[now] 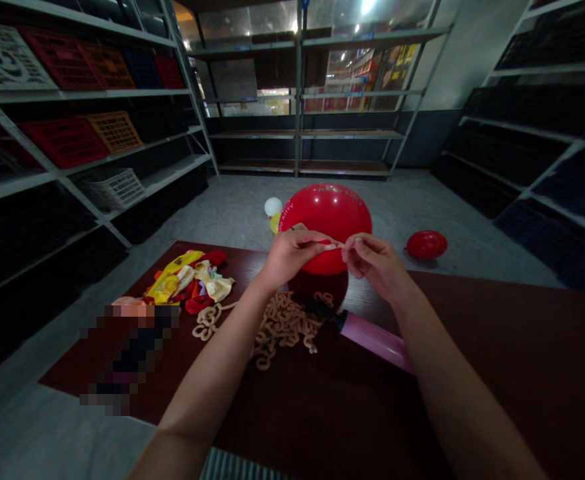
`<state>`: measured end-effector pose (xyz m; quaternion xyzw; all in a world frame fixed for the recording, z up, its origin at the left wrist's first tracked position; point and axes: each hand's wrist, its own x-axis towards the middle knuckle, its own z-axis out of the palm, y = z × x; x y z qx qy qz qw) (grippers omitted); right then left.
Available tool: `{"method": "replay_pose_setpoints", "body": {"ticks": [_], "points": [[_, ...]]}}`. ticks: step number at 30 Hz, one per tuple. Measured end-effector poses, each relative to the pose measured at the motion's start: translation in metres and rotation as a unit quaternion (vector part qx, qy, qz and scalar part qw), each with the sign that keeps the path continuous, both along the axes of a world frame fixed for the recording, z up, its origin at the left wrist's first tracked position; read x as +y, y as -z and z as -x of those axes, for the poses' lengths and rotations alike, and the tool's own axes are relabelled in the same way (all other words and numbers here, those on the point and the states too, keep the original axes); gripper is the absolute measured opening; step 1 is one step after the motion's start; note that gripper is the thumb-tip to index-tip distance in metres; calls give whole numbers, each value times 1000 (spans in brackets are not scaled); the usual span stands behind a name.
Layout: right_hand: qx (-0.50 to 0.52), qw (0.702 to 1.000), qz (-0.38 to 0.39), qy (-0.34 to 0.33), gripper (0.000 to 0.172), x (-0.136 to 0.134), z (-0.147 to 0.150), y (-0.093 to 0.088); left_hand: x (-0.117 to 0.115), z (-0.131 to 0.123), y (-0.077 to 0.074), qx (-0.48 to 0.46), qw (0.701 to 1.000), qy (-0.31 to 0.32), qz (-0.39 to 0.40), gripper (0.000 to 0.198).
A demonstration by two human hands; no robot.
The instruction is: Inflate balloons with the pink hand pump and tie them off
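An inflated red balloon (pixel 330 217) with white lettering floats just above the dark wooden table (pixel 497 373), in front of me. My left hand (pixel 290 253) is closed, pinching the balloon's neck against its lower side. My right hand (pixel 375 263) is closed too, its fingertips pinching the stretched end of the neck right beside the left hand. A pink balloon pump (pixel 372 339) lies on the table under my right forearm. A heap of tan plastic clips (pixel 282 325) lies below my left hand.
A pile of flat, uninflated balloons (pixel 192 283) in yellow, red and cream lies at the table's left. On the grey floor beyond are a small red balloon (pixel 426 244), a white balloon (pixel 273 206) and a yellow one (pixel 275 223). Metal shelves with crates line both sides.
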<state>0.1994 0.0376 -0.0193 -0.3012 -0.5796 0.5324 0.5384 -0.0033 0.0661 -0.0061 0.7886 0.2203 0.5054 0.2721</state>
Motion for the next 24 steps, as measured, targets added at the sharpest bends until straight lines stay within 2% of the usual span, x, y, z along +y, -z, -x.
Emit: {"method": "replay_pose_setpoints", "body": {"ticks": [3,8,14,19,24], "points": [[-26,1000,-6,-9,18,-2,6,-1,3,0,3,-45,997,-25,65,12],[-112,990,-58,69,20,-8,35,1,5,-4,2,-145,974,-81,150,12],[-130,983,-36,128,21,-20,74,11,-11,-17,-7,-225,949,-135,175,9],[-137,980,-40,141,23,-29,81,5,-31,-27,-17,-244,945,-149,161,10],[-157,976,-47,141,30,-26,76,-1,-36,-35,-15,-274,926,-122,229,12]]}}
